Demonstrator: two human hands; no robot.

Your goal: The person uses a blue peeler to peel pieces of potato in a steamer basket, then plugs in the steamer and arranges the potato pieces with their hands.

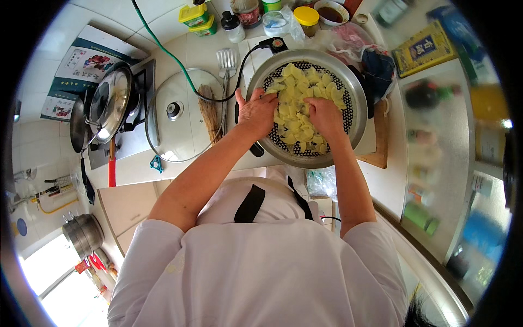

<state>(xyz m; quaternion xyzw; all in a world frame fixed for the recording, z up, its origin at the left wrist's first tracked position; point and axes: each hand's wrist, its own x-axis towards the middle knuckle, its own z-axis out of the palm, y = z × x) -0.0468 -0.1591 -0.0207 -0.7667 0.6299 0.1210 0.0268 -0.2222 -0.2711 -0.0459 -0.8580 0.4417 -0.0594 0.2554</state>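
Note:
A round electric pan [359, 131] with a metal rim and a dark patterned inside stands on the counter before me. Thin pale-yellow slices, apparently potato [296, 122], lie spread and overlapping across its middle. My left hand [258, 112] reaches over the left rim, its fingertips at the slices and some fingers spread. My right hand [325, 116] is over the right part of the pan, fingers bent, touching the slices with a fingertip; whether it pinches one I cannot tell. A black plug with a dial [277, 44] sits at the pan's back edge.
Left of the pan lie a glass lid [186, 139], a slotted metal spatula [226, 61] and a dry brown bundle [209, 110]. A green and black cord [165, 51] crosses them. Farther left is a gas stove [141, 110] with pans. Jars, a bowl of dark liquid [330, 14] and bags line the back.

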